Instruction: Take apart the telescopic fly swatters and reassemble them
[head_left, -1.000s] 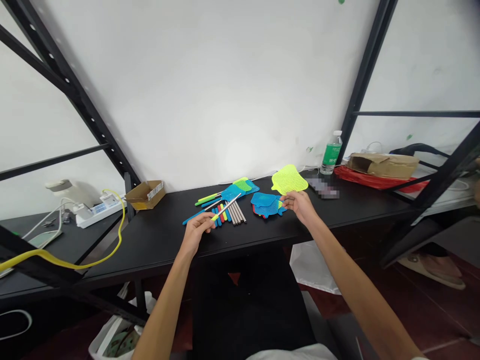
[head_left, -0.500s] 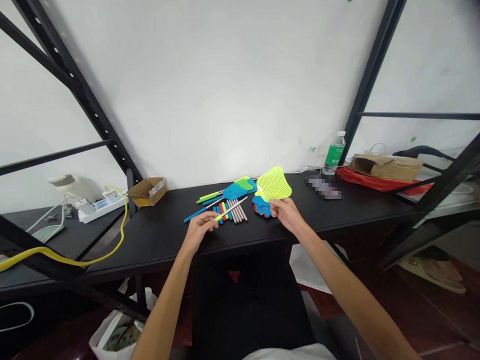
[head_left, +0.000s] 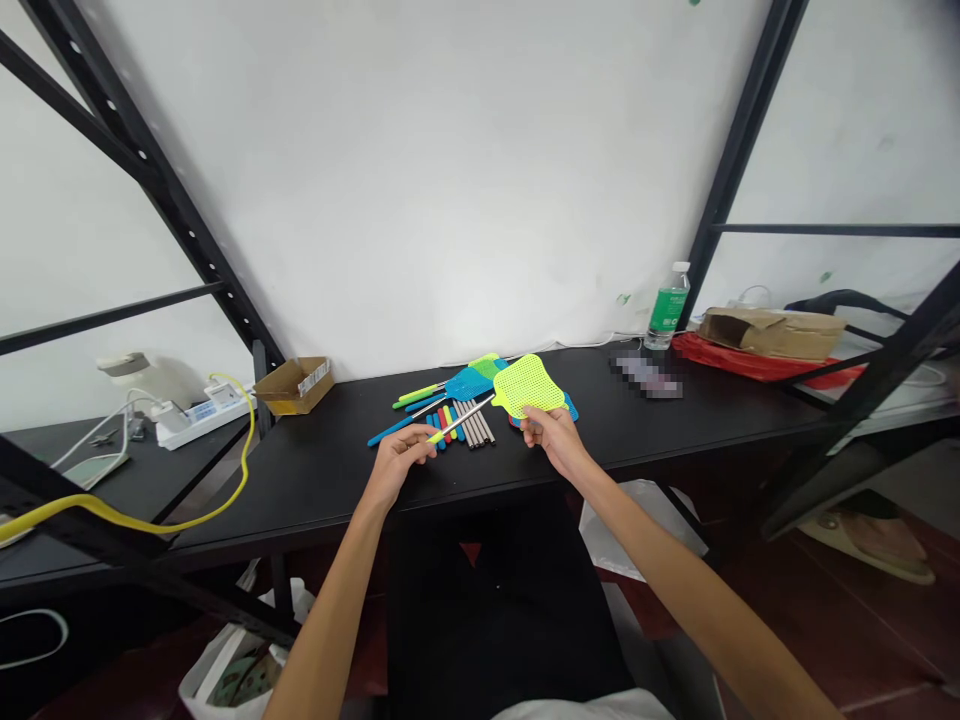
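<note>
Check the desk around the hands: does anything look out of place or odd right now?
One thing stands out: a pixelated patch on the black desk, right of the hands, hides whatever lies there. The neon yellow fly swatter head in the right hand shows no visible tear.

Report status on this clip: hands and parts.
Left hand gripping metal rod near its yellow end. Right hand holding lime swatter head, rod tip at its edge. Below: loose rods, blue heads on desk.
</note>
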